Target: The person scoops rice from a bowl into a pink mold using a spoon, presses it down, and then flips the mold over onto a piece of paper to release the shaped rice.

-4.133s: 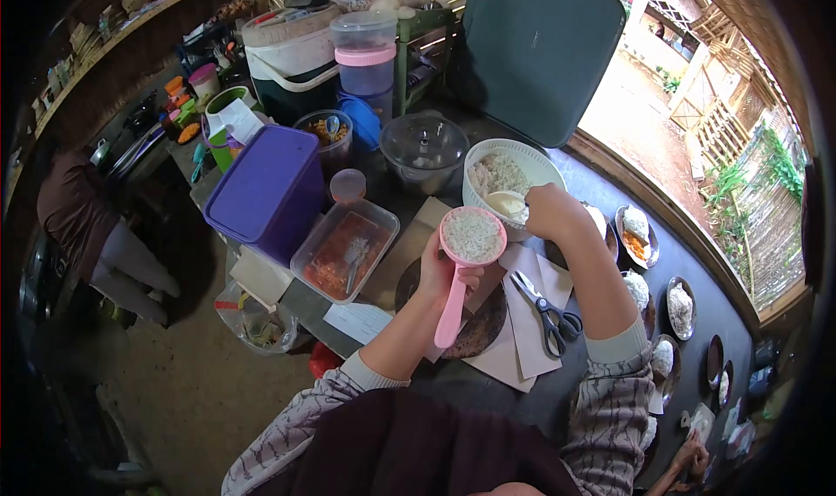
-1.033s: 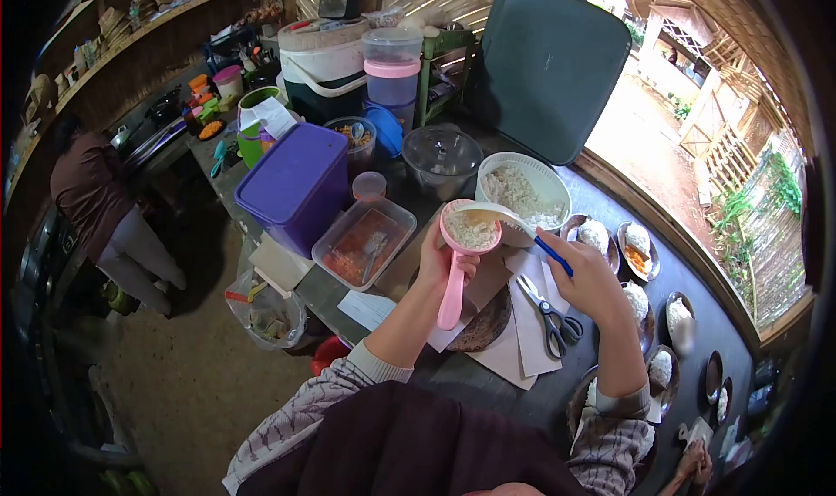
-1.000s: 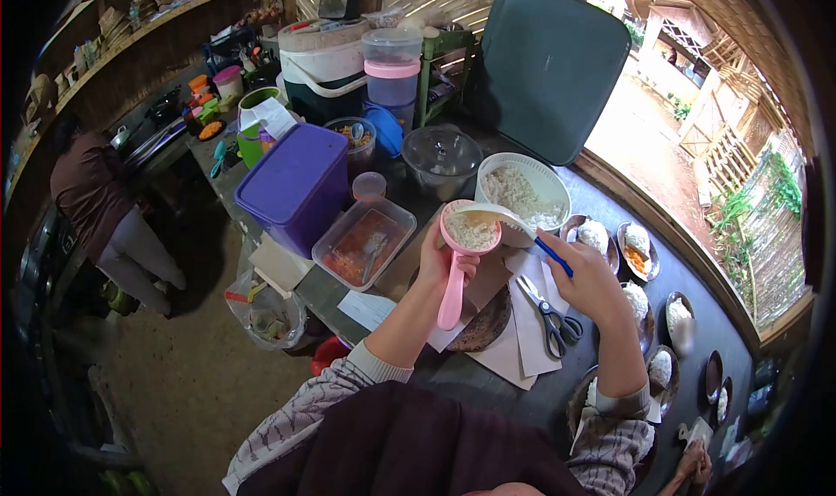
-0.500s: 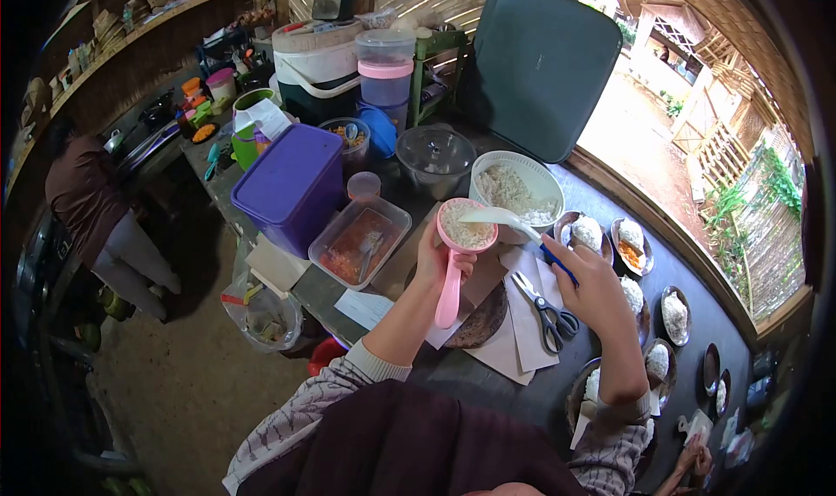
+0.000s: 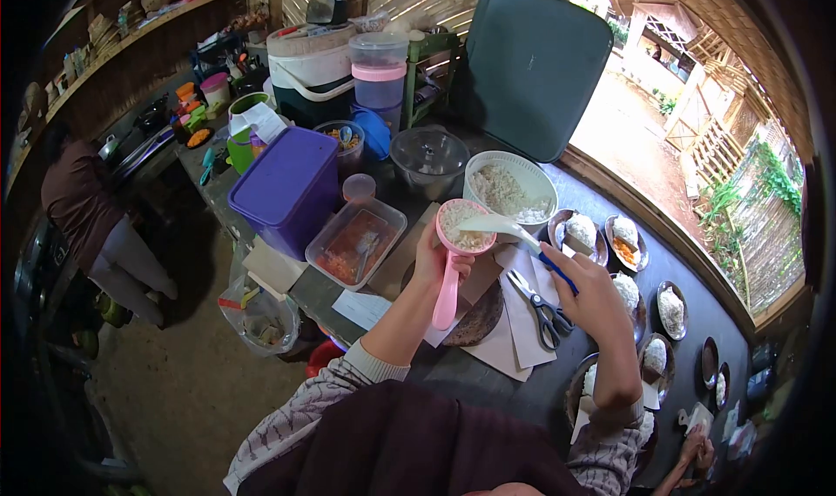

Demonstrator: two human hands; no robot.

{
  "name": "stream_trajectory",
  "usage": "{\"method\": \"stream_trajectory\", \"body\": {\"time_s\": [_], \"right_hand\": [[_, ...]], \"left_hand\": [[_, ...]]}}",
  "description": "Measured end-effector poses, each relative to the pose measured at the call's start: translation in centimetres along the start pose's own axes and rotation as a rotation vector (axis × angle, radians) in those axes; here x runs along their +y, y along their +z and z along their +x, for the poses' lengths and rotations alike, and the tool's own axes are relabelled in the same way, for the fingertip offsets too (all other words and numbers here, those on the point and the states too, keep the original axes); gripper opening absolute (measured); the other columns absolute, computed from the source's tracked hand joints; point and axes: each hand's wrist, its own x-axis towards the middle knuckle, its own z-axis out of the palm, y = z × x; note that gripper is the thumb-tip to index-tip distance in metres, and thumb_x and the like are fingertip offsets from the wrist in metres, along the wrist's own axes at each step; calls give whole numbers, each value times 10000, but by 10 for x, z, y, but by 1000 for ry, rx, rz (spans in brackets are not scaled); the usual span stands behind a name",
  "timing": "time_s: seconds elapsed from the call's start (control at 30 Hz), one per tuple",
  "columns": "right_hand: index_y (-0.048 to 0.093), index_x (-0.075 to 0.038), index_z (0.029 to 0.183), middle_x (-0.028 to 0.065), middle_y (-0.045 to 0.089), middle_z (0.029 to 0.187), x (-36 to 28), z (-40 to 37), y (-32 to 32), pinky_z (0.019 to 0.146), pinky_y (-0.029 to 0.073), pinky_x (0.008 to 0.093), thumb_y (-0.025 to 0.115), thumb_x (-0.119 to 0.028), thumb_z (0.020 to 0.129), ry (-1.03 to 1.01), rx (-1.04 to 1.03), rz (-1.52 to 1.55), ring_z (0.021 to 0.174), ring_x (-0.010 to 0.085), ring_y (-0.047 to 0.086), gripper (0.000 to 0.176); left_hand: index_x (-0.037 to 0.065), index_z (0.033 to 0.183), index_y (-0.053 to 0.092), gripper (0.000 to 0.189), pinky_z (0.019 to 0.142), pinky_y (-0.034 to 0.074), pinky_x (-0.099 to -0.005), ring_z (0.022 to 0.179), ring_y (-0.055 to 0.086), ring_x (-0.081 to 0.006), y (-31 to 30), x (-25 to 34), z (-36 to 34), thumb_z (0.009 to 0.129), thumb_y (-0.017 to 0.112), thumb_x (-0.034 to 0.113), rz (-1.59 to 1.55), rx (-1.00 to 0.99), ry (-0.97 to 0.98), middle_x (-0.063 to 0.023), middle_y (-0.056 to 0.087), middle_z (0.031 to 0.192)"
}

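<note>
My left hand (image 5: 435, 259) is wrapped round a pink long-handled scoop (image 5: 447, 297), whose cup is filled with white rice (image 5: 459, 224). In my right hand (image 5: 585, 289) is a rice paddle (image 5: 509, 226) with a white blade and blue handle, its tip resting on the rice in the cup. Just beyond stands a white basket (image 5: 542, 169) with loose rice in it. Below the paddle, scissors (image 5: 544, 315) lie partly open on sheets of brown paper (image 5: 498, 348). A round dark stone or wooden plate (image 5: 479, 320) is partly hidden under the paper and scoop.
Several brown plates with rice mounds (image 5: 669, 311) line the right. A clear tub of red food (image 5: 355, 245), purple box (image 5: 287, 178) and glass-lidded bowl (image 5: 428, 161) stand left and behind. A person (image 5: 100, 209) bends at far left; another person's hands (image 5: 694, 451) show lower right.
The paddle blade has shifted slightly down over the scoop's rice. My left hand still grips the scoop in nearly the same place. The whole view has shifted slightly left.
</note>
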Motion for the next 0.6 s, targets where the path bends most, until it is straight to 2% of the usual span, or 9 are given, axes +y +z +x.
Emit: {"method": "stream_trajectory", "body": {"time_s": [0.07, 0.13, 0.17, 0.27, 0.3, 0.33, 0.4, 0.43, 0.6], "right_hand": [[548, -153, 1215, 145, 545, 734, 3, -2, -5, 594, 451, 395, 544, -73, 824, 12, -16, -6, 645, 317, 558, 399], [530, -115, 1221, 178, 611, 816, 7, -4, -11, 646, 468, 383, 547, -79, 828, 69, 49, 154, 701, 342, 595, 395], [512, -89, 1231, 206, 631, 849, 6, -4, -17, 686, 474, 374, 550, -81, 828, 144, -4, 225, 726, 358, 614, 405], [527, -105, 1217, 211, 626, 812, 4, -5, -30, 670, 469, 379, 561, -85, 823, 200, -65, 183, 690, 365, 605, 396], [556, -131, 1200, 171, 608, 677, 8, -4, -33, 564, 455, 348, 565, -108, 841, 198, -140, 186, 564, 280, 600, 359], [556, -131, 1200, 171, 608, 677, 10, -2, -39, 564, 455, 348, 565, -108, 841, 203, -137, 184, 564, 280, 600, 359], [576, -160, 1193, 95, 535, 531, 9, 1, -52, 460, 404, 304, 561, -137, 866, 411, -413, 293, 435, 148, 520, 328], [581, -180, 1203, 27, 461, 461, 9, 0, -54, 407, 359, 261, 566, -170, 880, 468, -442, 328, 398, 64, 435, 323], [601, -209, 1185, 2, 484, 483, 13, -4, -60, 402, 361, 240, 587, -222, 879, 546, -586, 310, 411, 47, 425, 306]], "left_hand": [[51, 1110, 533, 625, 367, 300, -156, 472, 354, -64, -1, 0, 1, 781, 545, 582, -1, -5, -5, -59, 521, 798], [66, 1125, 531, 614, 369, 301, -153, 465, 346, -62, -4, 1, 2, 789, 531, 580, -1, -69, -59, -66, 529, 804], [66, 1125, 531, 614, 369, 301, -153, 465, 346, -62, -5, -1, 3, 789, 531, 580, -1, -69, -61, -66, 529, 804], [88, 1173, 517, 612, 367, 295, -150, 450, 333, -60, 0, -5, 2, 809, 498, 580, 58, -31, -46, -104, 575, 885], [99, 1202, 503, 603, 355, 299, -144, 456, 381, -66, 1, -5, 2, 825, 483, 568, 118, -47, -51, -123, 586, 947], [109, 1232, 490, 594, 343, 303, -138, 463, 429, -72, 2, -5, 1, 840, 468, 556, 179, -63, -56, -143, 598, 1009], [109, 1250, 477, 571, 325, 329, -135, 496, 487, -90, 7, -5, 0, 863, 454, 529, 187, -90, -91, -157, 591, 1056], [109, 1268, 465, 548, 308, 354, -132, 528, 546, -108, 9, -6, 0, 887, 440, 502, 193, -114, -119, -172, 583, 1102], [115, 1267, 459, 497, 302, 396, -136, 448, 520, -95, 18, -11, -2, 935, 370, 474, 317, -132, -186, -176, 604, 1005]]}}
